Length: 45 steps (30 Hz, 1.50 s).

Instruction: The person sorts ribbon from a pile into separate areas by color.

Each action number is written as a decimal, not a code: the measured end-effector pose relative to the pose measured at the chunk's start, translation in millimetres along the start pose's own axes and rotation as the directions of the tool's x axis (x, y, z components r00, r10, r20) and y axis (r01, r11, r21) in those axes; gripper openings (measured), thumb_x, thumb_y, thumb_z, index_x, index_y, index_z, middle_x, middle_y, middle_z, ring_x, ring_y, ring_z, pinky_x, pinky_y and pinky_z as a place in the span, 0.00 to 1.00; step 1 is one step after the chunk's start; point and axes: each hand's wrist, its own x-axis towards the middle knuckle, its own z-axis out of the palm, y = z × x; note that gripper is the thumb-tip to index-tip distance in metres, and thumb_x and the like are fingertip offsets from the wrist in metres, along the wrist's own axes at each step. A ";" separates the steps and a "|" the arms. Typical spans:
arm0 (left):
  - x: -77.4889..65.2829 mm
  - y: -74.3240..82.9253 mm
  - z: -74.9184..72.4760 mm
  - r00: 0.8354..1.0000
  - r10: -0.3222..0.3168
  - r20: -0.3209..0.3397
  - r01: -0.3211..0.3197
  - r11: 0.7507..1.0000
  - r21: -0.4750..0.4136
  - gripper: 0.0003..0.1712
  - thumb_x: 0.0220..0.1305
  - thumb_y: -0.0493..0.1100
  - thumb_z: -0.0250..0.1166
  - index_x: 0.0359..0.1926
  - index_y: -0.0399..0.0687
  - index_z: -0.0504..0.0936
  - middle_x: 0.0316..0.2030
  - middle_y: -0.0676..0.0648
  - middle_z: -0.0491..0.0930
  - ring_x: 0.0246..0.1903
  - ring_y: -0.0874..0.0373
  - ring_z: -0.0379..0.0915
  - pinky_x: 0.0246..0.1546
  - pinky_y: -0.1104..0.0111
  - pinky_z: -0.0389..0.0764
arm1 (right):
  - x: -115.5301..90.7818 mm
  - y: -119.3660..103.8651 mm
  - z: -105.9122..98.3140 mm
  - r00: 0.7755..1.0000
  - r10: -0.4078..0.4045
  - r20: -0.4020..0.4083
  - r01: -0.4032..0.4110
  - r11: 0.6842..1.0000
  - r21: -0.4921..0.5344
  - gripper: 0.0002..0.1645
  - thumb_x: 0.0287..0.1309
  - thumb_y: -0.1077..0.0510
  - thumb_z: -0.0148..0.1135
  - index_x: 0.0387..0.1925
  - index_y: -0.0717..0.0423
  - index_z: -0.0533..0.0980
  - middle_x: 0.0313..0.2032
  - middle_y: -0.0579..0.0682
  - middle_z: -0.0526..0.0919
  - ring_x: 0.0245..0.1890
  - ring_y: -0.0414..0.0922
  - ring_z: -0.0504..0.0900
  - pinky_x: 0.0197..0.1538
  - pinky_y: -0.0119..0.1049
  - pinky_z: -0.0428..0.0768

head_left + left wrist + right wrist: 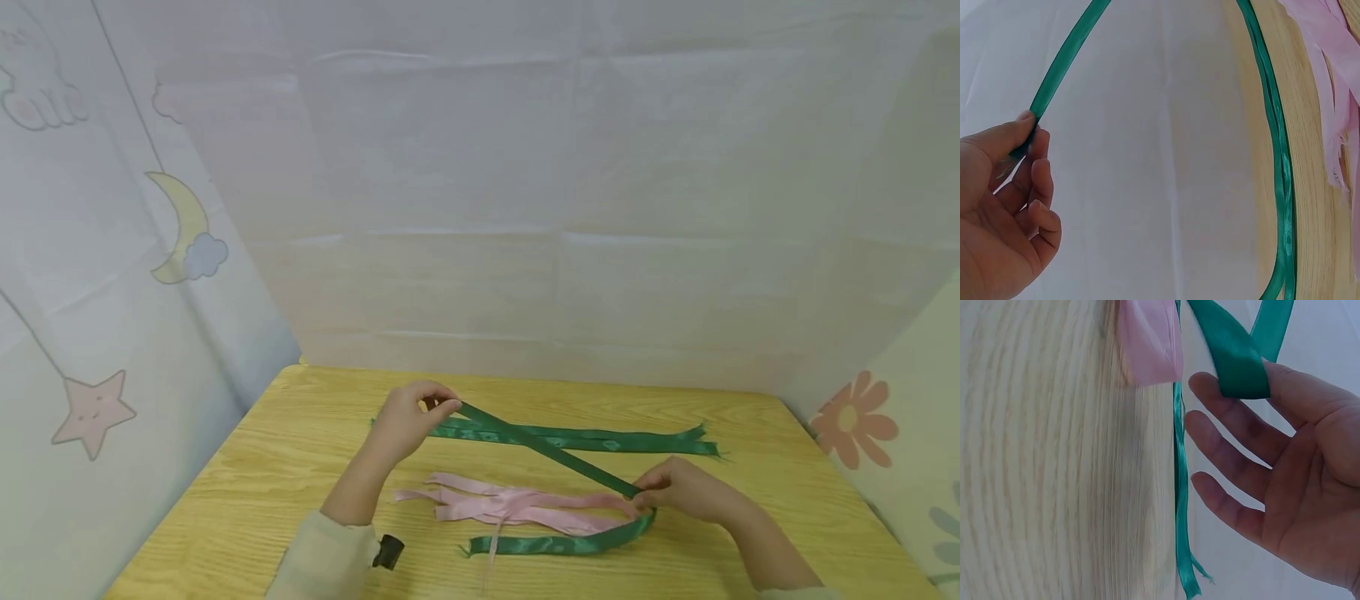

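Note:
My left hand [408,419] pinches one end of a green satin ribbon [577,465] between thumb and fingertips, raised over the far half of the table. From there the ribbon slants down to my right hand [688,488], held lower on the right. That hand grips it between thumb and index finger, its other fingers spread loosely in the right wrist view. Past this grip the ribbon folds back, and its loose tail lies along the table's near side. Frayed threads show at the pinched end in the left wrist view. Pink ribbons [495,506] lie bunched between the hands.
More green ribbons [645,442] lie lengthwise across the back of the wooden table [247,492], under the raised strip. A small black object [387,552] sits by the left sleeve. Pale printed sheets [465,167] hang behind and at both sides.

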 end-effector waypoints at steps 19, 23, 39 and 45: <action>0.0 -35.8 -24.6 0.988 -0.093 -0.124 0.093 0.996 -0.010 0.12 0.61 0.52 0.62 0.39 0.51 0.83 0.33 0.53 0.78 0.33 0.57 0.69 0.32 0.64 0.71 | -31.0 29.1 -24.0 0.998 0.057 0.031 -0.058 0.998 0.040 0.16 0.65 0.56 0.52 0.42 0.64 0.80 0.37 0.56 0.83 0.33 0.46 0.81 0.35 0.53 0.75; -3.9 -54.2 -25.0 0.981 -0.165 -0.099 0.165 0.986 -0.006 0.11 0.62 0.51 0.62 0.40 0.51 0.83 0.34 0.53 0.78 0.34 0.57 0.70 0.35 0.63 0.73 | -34.4 32.7 -29.5 0.997 0.074 -0.002 -0.074 0.997 0.039 0.17 0.66 0.56 0.51 0.43 0.66 0.79 0.37 0.56 0.83 0.33 0.47 0.80 0.35 0.52 0.75; -14.4 -112.5 -34.0 0.940 -0.334 -0.072 0.336 0.942 0.014 0.12 0.65 0.47 0.59 0.43 0.45 0.81 0.38 0.48 0.78 0.40 0.51 0.73 0.39 0.57 0.74 | -50.4 58.9 -42.8 0.972 0.206 -0.118 -0.187 0.971 0.152 0.27 0.69 0.53 0.47 0.53 0.76 0.70 0.41 0.60 0.80 0.41 0.50 0.79 0.42 0.45 0.77; -17.2 -121.6 -39.7 0.936 -0.348 -0.059 0.349 0.937 0.013 0.14 0.65 0.48 0.59 0.43 0.43 0.81 0.37 0.48 0.79 0.39 0.52 0.74 0.37 0.59 0.75 | -55.8 68.1 -47.3 0.953 0.257 -0.162 -0.220 0.951 0.218 0.27 0.69 0.50 0.45 0.50 0.73 0.73 0.42 0.60 0.80 0.43 0.51 0.78 0.46 0.49 0.75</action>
